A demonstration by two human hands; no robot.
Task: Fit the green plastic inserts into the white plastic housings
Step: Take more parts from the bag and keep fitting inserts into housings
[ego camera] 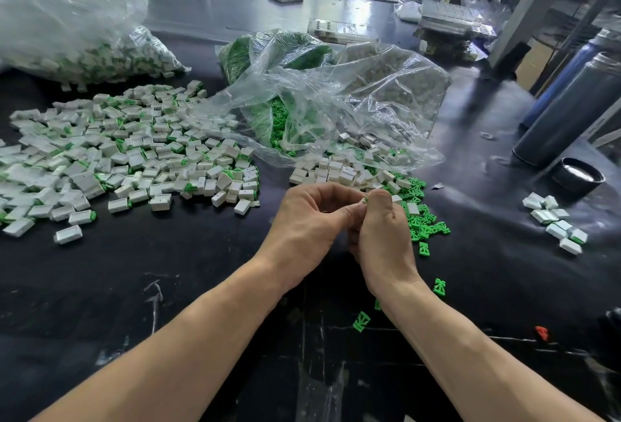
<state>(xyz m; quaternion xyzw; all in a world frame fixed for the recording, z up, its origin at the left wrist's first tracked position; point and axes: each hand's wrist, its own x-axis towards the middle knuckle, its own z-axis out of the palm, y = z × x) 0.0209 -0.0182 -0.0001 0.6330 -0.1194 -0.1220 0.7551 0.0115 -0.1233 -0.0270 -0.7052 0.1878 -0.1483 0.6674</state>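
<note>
I see my two bare hands meeting above the middle of a dark table (pixel 168 287); my left hand (pixel 309 220) has its fingers curled inward, and its thumb and fingertips pinch a small piece that is mostly hidden; my right hand (pixel 383 233) is pressed against the left, fingers curled round the same piece, of which only a speck of green and white shows at the fingertips (pixel 365 200), so I cannot tell how far the parts are joined; just beyond the hands lies a small heap of white housings (pixel 336 171), and to its right, beside my right hand, a scatter of green inserts (pixel 425 220); a few more green inserts lie near my right forearm; to the far left spreads a large pile of white pieces with green showing (pixel 117 152); crumpled clear plastic bags (pixel 336 102) lie behind the heaps; a dark metal flask (pixel 568 112) stands at the far right, with a small cluster of white pieces (pixel 557 223) near it.
</note>
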